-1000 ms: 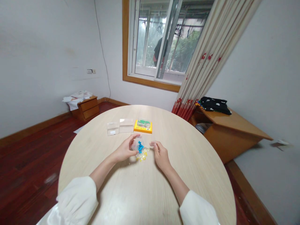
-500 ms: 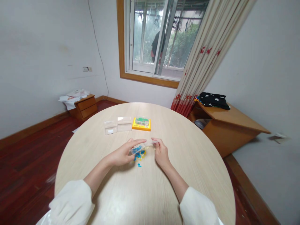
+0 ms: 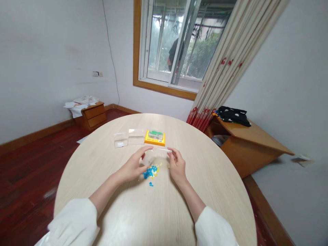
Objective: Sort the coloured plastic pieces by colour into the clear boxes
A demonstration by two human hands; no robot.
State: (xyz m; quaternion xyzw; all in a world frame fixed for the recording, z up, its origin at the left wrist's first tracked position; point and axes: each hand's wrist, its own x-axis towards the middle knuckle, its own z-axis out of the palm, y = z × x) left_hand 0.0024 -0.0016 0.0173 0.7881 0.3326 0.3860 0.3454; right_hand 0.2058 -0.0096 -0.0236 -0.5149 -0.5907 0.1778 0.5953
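Between my two hands is a clear plastic box [image 3: 156, 156], tipped on edge above the table. My left hand [image 3: 132, 166] grips its left side between thumb and fingers. On the other side, my right hand [image 3: 177, 166] pinches the right edge with curled fingers. Just below the box, small blue pieces [image 3: 150, 172] lie in a loose heap with yellow pieces [image 3: 157, 171] and some pale ones. One or two blue bits [image 3: 151, 184] sit apart, nearer to me. The box's see-through walls make its exact outline hard to tell.
Two clear open boxes [image 3: 135, 139] stand farther back on the round table [image 3: 153, 215]. Beside them, a clear case with green pieces [image 3: 155, 134] rests on a yellow box [image 3: 154, 142]. A wooden cabinet [image 3: 253, 140] with dark cloth is at the right; a person is outside the window.
The blue pieces seen through the tilted box have dropped onto the heap beneath. The box has turned more upright, and my left hand has shifted slightly with it.
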